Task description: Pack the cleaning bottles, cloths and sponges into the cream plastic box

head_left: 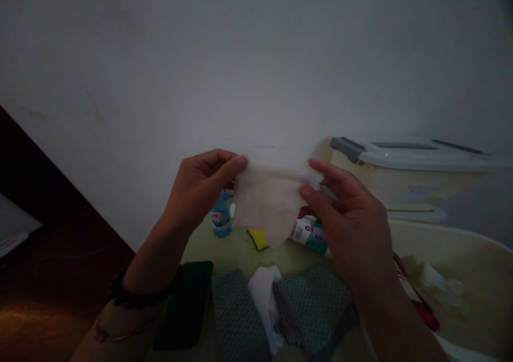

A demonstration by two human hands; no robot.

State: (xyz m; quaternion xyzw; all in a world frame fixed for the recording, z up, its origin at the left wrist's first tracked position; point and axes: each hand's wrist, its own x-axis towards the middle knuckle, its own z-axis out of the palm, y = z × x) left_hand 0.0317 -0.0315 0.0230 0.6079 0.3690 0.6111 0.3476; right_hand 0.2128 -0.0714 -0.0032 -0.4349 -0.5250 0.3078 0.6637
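Observation:
A thin white tissue (264,196) is stretched between my two hands above the table, its lower right part hanging down in a point. My left hand (200,188) pinches its upper left corner between thumb and forefinger. On the other side, my right hand (348,218) grips the right edge, the thumb in front and the forefinger extended along the top. Behind the tissue, and partly covered by it, are a blue bottle (220,217), a yellow sponge or cloth with a dark edge (258,238) and a teal and white package (309,235).
Nearer me lie a dark green pad (188,303), grey-green cloths (316,303) and a crumpled white piece (266,292). At right stand a pale tub (481,276) with crumpled white pieces inside and a lidded box (425,156). A white wall (240,57) rises behind.

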